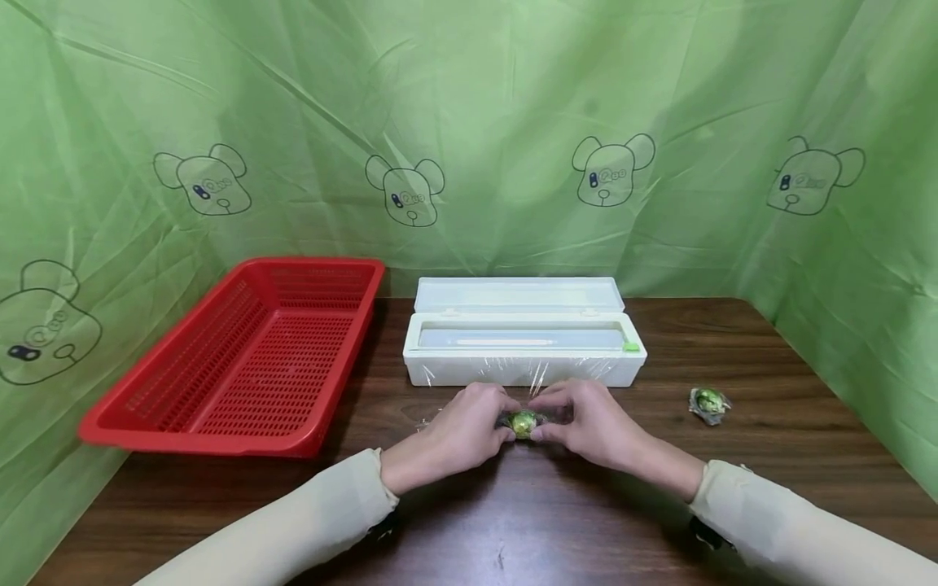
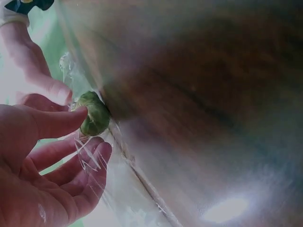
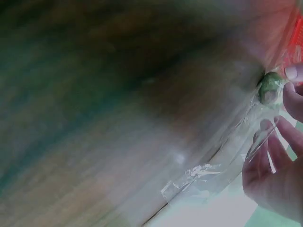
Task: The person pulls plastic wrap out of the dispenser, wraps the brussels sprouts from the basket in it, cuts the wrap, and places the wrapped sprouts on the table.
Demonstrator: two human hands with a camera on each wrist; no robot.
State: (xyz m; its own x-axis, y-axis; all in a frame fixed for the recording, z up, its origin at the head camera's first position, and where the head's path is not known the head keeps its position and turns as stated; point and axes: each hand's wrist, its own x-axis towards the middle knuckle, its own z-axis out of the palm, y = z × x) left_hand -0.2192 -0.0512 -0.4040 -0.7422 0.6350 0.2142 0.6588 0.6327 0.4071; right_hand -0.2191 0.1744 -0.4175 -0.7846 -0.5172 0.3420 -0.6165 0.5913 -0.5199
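Note:
A green Brussels sprout (image 1: 523, 425) lies on clear cling film (image 3: 203, 172) at the middle of the table. My left hand (image 1: 465, 427) pinches the film on the sprout's left side, its thumb touching the sprout in the left wrist view. From the other side my right hand (image 1: 592, 419) holds the film with thumb and curled fingers close to the sprout. The film stretches back toward a white cling film dispenser (image 1: 523, 370), whose lid stands open. Its roll lies inside, and a green slide cutter (image 1: 630, 347) sits at the right end.
Left of the dispenser stands a red plastic basket (image 1: 220, 443) with perforated walls. A second sprout (image 1: 709, 400), wrapped in film, lies on the dark wooden table (image 1: 791, 456) at the right. Green fabric (image 1: 506, 122) hangs around the back and sides.

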